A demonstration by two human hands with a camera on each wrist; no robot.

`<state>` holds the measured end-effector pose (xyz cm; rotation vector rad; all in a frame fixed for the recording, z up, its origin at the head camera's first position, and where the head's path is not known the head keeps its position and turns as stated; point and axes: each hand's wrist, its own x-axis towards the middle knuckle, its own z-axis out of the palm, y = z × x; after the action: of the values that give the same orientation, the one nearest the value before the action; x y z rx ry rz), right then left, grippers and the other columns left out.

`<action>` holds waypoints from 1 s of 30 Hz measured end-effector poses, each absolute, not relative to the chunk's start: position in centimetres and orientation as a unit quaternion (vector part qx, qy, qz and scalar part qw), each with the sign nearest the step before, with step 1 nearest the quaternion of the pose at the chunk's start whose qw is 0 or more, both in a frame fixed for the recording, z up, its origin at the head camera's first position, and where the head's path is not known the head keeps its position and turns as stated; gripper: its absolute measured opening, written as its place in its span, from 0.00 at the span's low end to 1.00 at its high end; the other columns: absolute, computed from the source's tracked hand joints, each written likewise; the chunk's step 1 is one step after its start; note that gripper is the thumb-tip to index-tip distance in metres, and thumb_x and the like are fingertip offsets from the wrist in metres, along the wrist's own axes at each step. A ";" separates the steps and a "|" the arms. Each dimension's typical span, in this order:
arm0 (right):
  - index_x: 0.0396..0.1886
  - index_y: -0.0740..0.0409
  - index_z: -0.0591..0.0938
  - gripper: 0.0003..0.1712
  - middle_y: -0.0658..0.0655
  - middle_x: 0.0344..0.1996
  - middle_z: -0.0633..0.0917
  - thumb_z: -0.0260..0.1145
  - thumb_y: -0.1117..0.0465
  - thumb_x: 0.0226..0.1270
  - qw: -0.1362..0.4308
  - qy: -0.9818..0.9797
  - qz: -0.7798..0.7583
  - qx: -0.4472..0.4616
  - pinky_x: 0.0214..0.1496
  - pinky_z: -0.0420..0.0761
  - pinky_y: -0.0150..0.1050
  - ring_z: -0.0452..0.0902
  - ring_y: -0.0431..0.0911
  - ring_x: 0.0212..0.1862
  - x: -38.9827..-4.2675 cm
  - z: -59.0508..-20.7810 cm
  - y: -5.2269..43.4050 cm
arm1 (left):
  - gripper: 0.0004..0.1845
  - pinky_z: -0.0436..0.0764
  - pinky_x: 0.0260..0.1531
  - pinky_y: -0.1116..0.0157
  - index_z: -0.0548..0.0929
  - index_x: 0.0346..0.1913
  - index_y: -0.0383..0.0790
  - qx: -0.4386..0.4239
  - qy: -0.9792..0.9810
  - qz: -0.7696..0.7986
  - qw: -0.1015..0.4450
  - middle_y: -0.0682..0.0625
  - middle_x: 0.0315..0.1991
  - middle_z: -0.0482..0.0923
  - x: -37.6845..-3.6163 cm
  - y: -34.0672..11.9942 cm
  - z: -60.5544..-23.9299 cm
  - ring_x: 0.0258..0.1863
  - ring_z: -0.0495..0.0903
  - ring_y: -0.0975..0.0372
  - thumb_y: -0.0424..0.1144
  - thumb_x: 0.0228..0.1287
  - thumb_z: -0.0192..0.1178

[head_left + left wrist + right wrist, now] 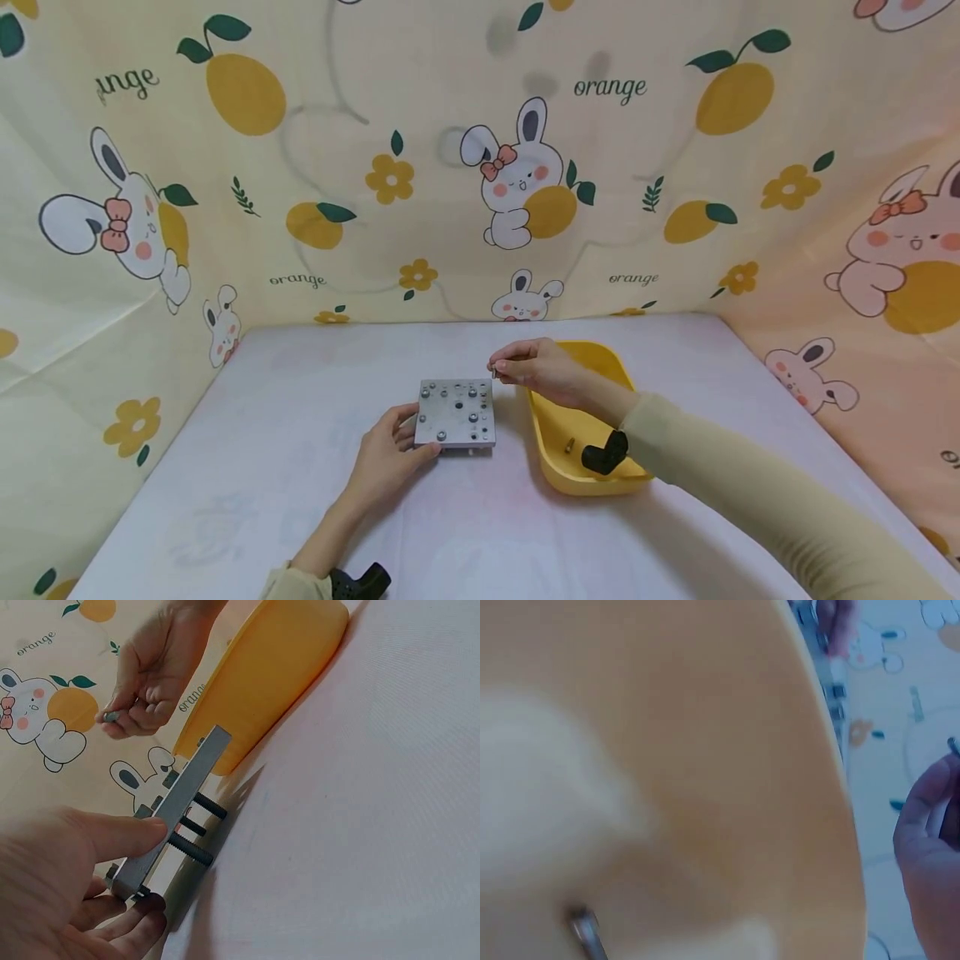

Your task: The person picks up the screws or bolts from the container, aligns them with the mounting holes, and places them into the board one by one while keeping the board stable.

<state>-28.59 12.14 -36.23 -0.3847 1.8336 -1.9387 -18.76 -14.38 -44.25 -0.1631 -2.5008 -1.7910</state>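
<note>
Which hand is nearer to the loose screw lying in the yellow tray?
Right. The right hand hovers over the yellow tray's far rim, pinching a small screw; the loose screw lies below its forearm. The left hand grips the metal plate, outside the tray.

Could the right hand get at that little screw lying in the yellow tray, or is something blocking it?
Probably yes. The screw lies uncovered on the floor of the open yellow tray, just below the right hand. But that hand already pinches a small screw, so its fingers are busy.
</note>
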 end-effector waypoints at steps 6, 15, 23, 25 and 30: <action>0.48 0.74 0.82 0.11 0.65 0.45 0.85 0.63 0.72 0.69 0.192 0.689 -0.690 -0.109 0.58 0.79 0.47 0.81 0.49 0.43 -28.1 -37.1 10.1 | 0.37 0.82 0.49 0.61 0.68 0.66 0.32 -0.058 -0.807 -0.587 0.032 0.34 0.57 0.77 -18.9 -14.4 -44.4 0.53 0.80 0.48 0.33 0.55 0.74; 0.48 0.69 0.84 0.11 0.65 0.47 0.84 0.64 0.70 0.69 0.192 0.748 -0.626 -0.106 0.57 0.80 0.45 0.78 0.57 0.49 -27.4 -36.8 9.6 | 0.37 0.82 0.50 0.61 0.68 0.66 0.31 -0.064 -0.800 -0.596 0.032 0.33 0.57 0.76 -18.9 -14.4 -44.3 0.53 0.80 0.48 0.32 0.54 0.74; 0.45 0.66 0.86 0.10 0.58 0.42 0.85 0.68 0.68 0.66 0.201 0.778 -0.589 -0.086 0.54 0.81 0.44 0.79 0.48 0.42 -25.0 -37.4 9.0 | 0.38 0.81 0.51 0.60 0.67 0.67 0.31 -0.065 -0.801 -0.595 0.028 0.32 0.59 0.74 -18.8 -14.6 -44.5 0.55 0.79 0.46 0.33 0.55 0.74; 0.44 0.64 0.87 0.08 0.56 0.41 0.85 0.68 0.68 0.66 0.198 0.787 -0.578 -0.087 0.52 0.82 0.44 0.78 0.48 0.41 -24.4 -37.7 8.8 | 0.38 0.81 0.50 0.60 0.68 0.67 0.31 -0.063 -0.802 -0.593 0.028 0.32 0.59 0.74 -18.9 -14.6 -44.6 0.55 0.79 0.46 0.33 0.55 0.74; 0.41 0.62 0.87 0.06 0.55 0.37 0.85 0.69 0.68 0.65 0.181 0.803 -0.560 -0.093 0.44 0.82 0.38 0.78 0.47 0.38 -23.7 -38.3 8.3 | 0.38 0.82 0.50 0.61 0.68 0.67 0.33 -0.056 -0.807 -0.588 0.030 0.34 0.59 0.75 -18.9 -14.6 -44.7 0.55 0.79 0.48 0.33 0.55 0.74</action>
<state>-23.68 8.33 -38.35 -0.2634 2.2675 -1.5822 -18.94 -14.60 -44.67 -0.1722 -2.4868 -1.8116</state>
